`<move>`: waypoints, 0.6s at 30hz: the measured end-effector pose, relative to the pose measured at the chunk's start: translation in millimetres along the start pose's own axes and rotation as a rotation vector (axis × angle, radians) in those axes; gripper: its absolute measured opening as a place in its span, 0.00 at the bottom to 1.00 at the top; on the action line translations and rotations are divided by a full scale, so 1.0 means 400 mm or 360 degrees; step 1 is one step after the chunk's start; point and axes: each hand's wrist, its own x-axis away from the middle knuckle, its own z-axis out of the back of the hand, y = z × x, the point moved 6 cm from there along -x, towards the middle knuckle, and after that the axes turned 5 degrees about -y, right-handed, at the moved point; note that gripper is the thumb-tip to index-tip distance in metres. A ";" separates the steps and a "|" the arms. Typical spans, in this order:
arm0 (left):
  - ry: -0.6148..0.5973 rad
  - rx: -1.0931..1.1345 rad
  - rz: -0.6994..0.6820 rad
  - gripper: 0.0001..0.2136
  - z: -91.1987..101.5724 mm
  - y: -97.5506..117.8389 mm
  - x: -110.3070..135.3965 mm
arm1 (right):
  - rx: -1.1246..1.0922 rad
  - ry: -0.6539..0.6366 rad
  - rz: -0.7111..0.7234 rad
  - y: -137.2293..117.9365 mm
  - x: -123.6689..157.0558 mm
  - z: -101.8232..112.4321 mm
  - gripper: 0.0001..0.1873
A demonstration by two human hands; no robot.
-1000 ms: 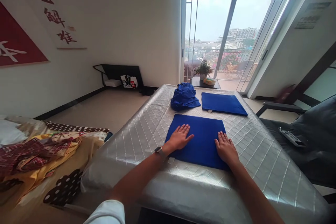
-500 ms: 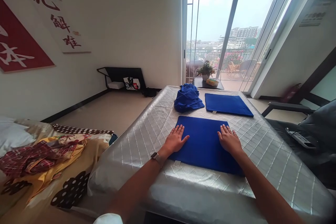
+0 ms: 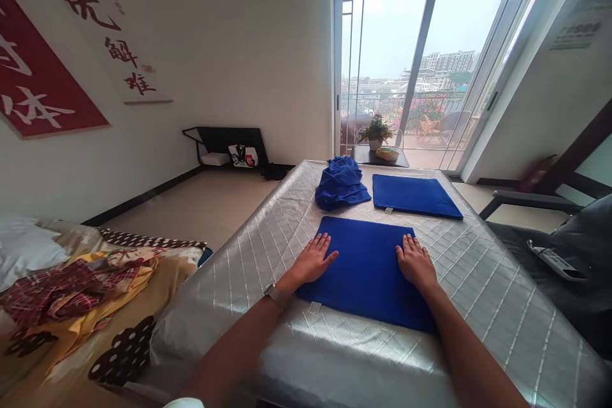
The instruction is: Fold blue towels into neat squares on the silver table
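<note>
A flat blue rectangle of folded cloth (image 3: 366, 274) lies in front of me on a silver quilted mattress (image 3: 248, 255). My left hand (image 3: 314, 260) rests flat on its left edge, fingers stretched out and thumb apart. On the opposite edge my right hand (image 3: 415, 260) lies palm down, fingers extended. A small white tag (image 3: 314, 308) sticks out at the near left of the cloth. Beyond it is a second flat blue cloth (image 3: 415, 195), also with a tag. Beside that one, to the left, sits a crumpled heap of blue cloth (image 3: 342, 183).
Left of the mattress is a low bed with a patterned blanket (image 3: 157, 312) and a plaid garment (image 3: 71, 284). At the far end a small table holds a potted plant (image 3: 376, 132). A dark armchair (image 3: 535, 236) with a white power strip (image 3: 557, 261) stands on the right.
The view has shifted slightly, so the scene sits a little lower in the picture. Both hands stay flat on the side edges of the near cloth.
</note>
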 end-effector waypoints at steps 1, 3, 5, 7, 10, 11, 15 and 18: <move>0.0010 -0.0020 0.0010 0.37 0.004 0.002 -0.003 | -0.0001 -0.0006 -0.0004 -0.001 0.000 0.000 0.35; 0.0056 -0.0070 -0.0004 0.37 0.012 0.025 -0.015 | 0.0001 -0.0014 -0.0007 -0.003 0.000 0.000 0.35; 0.0074 -0.0099 -0.0130 0.38 0.013 0.083 -0.036 | -0.0005 -0.0011 -0.0012 -0.005 0.002 0.002 0.34; 0.0039 -0.0090 -0.0335 0.38 0.002 0.172 -0.066 | -0.0021 -0.0001 -0.0018 -0.006 0.006 0.005 0.34; 0.0020 -0.0056 -0.0564 0.36 -0.024 0.316 -0.124 | -0.0016 0.0005 0.0000 -0.005 0.011 0.009 0.34; 0.0037 -0.0050 -0.0598 0.35 -0.032 0.356 -0.145 | -0.0002 0.0009 0.0017 -0.006 0.013 0.009 0.34; 0.0093 -0.0061 -0.0572 0.31 -0.057 0.435 -0.210 | 0.0026 0.0030 0.0048 -0.003 0.013 0.008 0.34; 0.0088 -0.0053 -0.0519 0.32 -0.065 0.408 -0.220 | 0.0008 0.0031 0.0035 -0.001 0.011 0.007 0.34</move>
